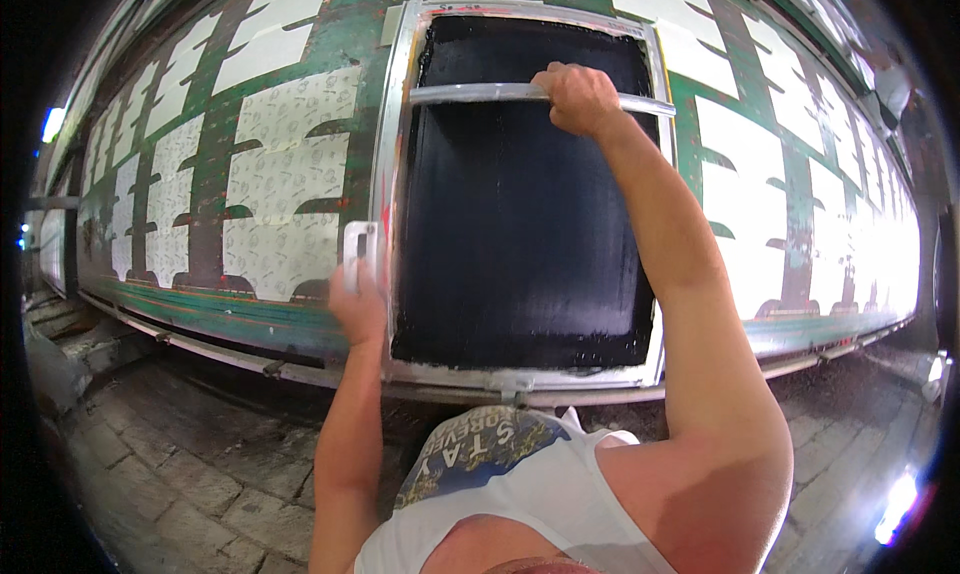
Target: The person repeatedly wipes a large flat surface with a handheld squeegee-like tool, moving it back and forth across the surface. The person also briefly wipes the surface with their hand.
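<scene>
A screen-printing frame (382, 199) with pale metal edges lies on the long green table in front of me. Its dark mesh (520, 234) is coated black. Across the far part of the mesh rests a squeegee (470, 93), a long pale bar that spans nearly the frame's whole width. My right hand (580, 99) is closed around it, right of its middle, with the arm stretched forward. At the frame's left edge, my left hand (357, 299) is wrapped round a white slotted handle (361, 236); the fingers are slightly blurred.
Pale cut fabric pieces (290, 164) lie in rows left of the frame, several with a faint print. More white pieces (740, 164) lie to the right. A metal rail (270, 367) follows the table's near edge. Paved floor (200, 454) lies below; a person (885, 84) is at the far right.
</scene>
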`<state>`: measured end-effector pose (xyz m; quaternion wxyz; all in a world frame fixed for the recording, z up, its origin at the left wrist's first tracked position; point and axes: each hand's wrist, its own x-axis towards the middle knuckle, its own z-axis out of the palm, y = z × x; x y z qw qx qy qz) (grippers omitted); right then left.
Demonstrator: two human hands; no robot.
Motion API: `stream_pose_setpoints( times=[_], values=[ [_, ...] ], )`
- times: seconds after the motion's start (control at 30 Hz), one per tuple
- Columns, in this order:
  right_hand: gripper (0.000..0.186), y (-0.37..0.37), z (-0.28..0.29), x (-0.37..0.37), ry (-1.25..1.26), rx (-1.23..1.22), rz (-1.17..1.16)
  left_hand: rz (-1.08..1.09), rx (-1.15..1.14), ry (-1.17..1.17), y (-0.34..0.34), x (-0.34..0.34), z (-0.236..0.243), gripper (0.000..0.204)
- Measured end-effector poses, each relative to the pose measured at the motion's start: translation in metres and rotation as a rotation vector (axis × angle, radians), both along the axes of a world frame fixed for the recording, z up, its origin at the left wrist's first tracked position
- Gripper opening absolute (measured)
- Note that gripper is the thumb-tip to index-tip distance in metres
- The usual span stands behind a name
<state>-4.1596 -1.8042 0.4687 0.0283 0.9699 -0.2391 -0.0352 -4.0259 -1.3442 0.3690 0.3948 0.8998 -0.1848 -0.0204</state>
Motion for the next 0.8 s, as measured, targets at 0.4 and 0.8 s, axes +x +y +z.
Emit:
stream_pose_setpoints(
  times=[0.4,0.8],
  values=[
    [0.03,0.227,0.003,-0.127,-0.08,0.066,-0.024,-0.073,-0.237,0.012,0.0,0.002,-0.009,0.029],
    [0.022,0.379,0.003,-0.208,-0.219,0.081,-0.017,-0.092,-0.263,-0.049,0.001,0.006,-0.012,0.037]
  ],
)
